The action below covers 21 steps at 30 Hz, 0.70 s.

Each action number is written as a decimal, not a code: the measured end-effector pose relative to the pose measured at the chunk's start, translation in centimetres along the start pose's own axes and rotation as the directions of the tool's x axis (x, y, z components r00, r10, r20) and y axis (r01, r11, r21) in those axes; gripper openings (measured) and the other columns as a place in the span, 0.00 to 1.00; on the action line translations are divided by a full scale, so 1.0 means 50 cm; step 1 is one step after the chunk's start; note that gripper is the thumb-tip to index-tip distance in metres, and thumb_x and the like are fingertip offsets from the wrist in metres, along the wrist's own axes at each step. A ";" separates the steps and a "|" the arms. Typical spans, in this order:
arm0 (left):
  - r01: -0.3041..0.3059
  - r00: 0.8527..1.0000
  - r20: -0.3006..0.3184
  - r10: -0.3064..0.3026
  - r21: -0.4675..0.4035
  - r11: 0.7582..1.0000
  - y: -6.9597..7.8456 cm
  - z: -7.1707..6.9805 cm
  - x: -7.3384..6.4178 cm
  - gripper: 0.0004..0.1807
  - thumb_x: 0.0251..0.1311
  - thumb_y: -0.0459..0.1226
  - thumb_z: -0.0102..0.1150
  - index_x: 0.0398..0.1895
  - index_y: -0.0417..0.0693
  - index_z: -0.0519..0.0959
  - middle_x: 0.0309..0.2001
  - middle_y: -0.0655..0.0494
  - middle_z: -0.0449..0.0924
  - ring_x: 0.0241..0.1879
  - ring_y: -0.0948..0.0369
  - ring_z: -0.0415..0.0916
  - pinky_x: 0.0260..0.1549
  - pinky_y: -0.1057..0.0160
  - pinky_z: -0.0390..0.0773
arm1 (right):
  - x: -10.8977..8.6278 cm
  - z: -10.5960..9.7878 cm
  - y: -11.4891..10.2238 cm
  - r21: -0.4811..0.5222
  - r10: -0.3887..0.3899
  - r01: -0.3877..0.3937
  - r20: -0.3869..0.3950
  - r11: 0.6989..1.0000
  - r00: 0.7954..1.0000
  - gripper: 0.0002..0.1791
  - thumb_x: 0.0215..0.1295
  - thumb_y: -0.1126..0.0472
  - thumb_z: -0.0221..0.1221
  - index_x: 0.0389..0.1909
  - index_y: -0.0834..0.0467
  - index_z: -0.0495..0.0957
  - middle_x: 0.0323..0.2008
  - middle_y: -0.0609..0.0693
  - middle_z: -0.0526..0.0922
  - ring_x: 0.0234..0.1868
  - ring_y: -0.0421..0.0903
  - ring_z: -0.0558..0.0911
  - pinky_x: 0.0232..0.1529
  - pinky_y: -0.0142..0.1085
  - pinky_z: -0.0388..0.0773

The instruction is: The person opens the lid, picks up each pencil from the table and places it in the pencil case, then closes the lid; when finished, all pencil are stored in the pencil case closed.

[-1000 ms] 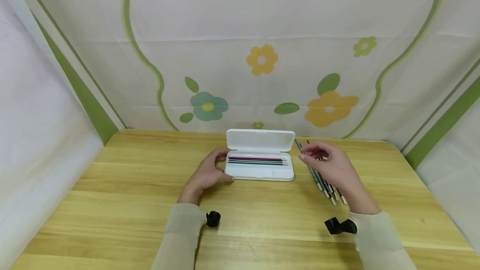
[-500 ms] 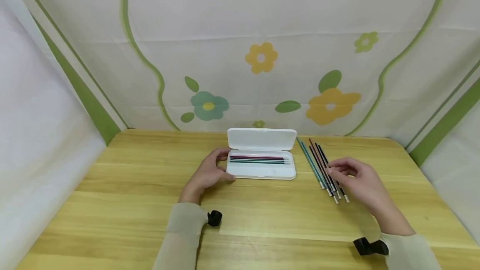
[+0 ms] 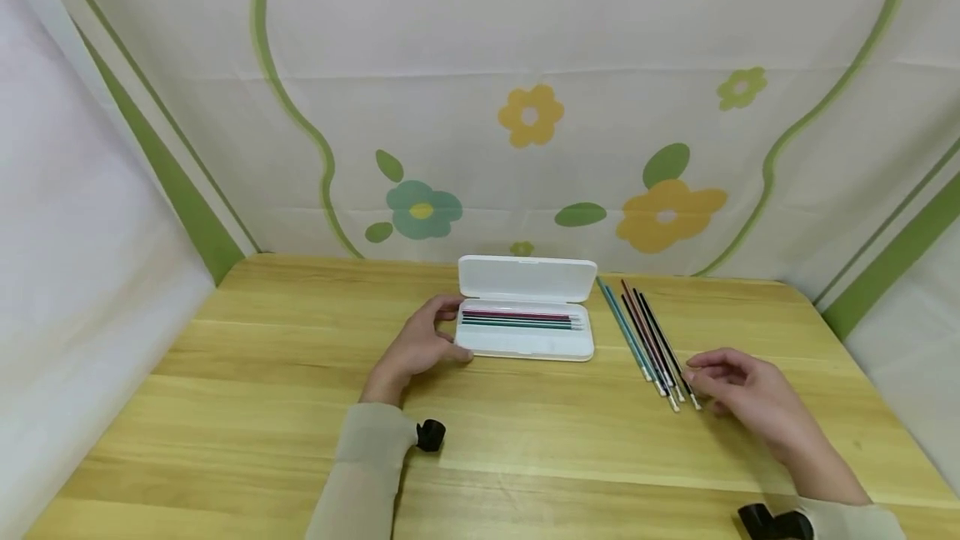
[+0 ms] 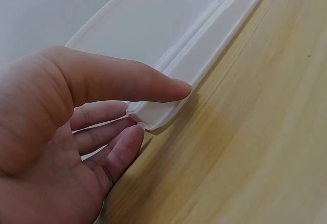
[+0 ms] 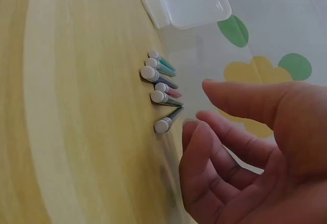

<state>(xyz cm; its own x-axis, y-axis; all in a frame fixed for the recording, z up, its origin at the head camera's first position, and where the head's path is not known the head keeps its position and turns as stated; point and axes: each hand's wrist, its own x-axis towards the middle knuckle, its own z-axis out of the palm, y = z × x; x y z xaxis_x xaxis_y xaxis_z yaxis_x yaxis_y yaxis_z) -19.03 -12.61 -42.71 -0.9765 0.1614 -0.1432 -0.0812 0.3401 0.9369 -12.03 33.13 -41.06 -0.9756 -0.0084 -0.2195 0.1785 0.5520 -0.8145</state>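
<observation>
Nearest, to the right of the pencil case and in front of it, the right hand (image 3: 746, 390) is held with its fingers loosely bent and nothing grasped; whether the closest pencil is brushed by a fingertip cannot be told. Just beyond it, the loose pencils (image 3: 648, 333) are spread in a narrow fan on the table (image 3: 262, 407), right of the case, their white ends (image 5: 158, 96) turned toward the person. Each is judged to be light, stiff and smooth, apt to roll if nudged; a pinch around the barrel near the white end would probably be best, since that end is spread more widely from its neighbours.

At the left end of the pencil case (image 3: 525, 344), the rim is gripped by the left hand (image 3: 420, 342), with the thumb laid on the front edge and the fingers set around the end. Thin, light plastic is suggested, easily slid, so a steadying hold there seems well placed. Inside the case, more pencils (image 3: 517, 325) are laid lengthwise toward its hinge. Behind them the lid (image 3: 527, 280) is tipped up, and farthest, beyond the case, a flowered cloth (image 3: 480, 107) is hung.
</observation>
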 end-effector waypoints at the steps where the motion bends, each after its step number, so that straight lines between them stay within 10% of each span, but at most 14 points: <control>1: 0.002 1.000 -0.001 -0.002 0.001 1.000 0.001 0.000 0.000 0.48 0.48 0.26 0.81 0.76 0.49 0.72 0.69 0.43 0.76 0.46 0.52 0.84 0.58 0.51 0.83 | 0.000 -0.001 0.001 -0.004 0.005 -0.005 0.006 1.000 1.000 0.28 0.77 0.53 0.66 0.65 0.69 0.77 0.46 0.47 0.85 0.40 0.35 0.84 0.40 0.35 0.87; 21: 0.014 1.000 -0.001 -0.014 0.029 0.999 0.006 0.000 -0.002 0.49 0.47 0.27 0.82 0.76 0.51 0.72 0.71 0.43 0.75 0.48 0.52 0.83 0.59 0.50 0.81 | 0.004 -0.003 -0.004 -0.155 0.085 -0.082 0.014 0.985 0.996 0.31 0.71 0.45 0.70 0.62 0.65 0.80 0.42 0.47 0.87 0.35 0.38 0.81 0.34 0.34 0.82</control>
<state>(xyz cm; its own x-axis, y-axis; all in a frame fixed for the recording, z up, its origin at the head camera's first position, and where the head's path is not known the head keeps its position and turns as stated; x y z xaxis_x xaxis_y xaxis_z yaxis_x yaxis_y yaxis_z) -18.94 -12.54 -42.42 -0.9755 0.1556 -0.1557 -0.0888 0.3693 0.9251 -12.31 33.13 -40.86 -0.9549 0.0267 -0.2959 0.2360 0.6731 -0.7009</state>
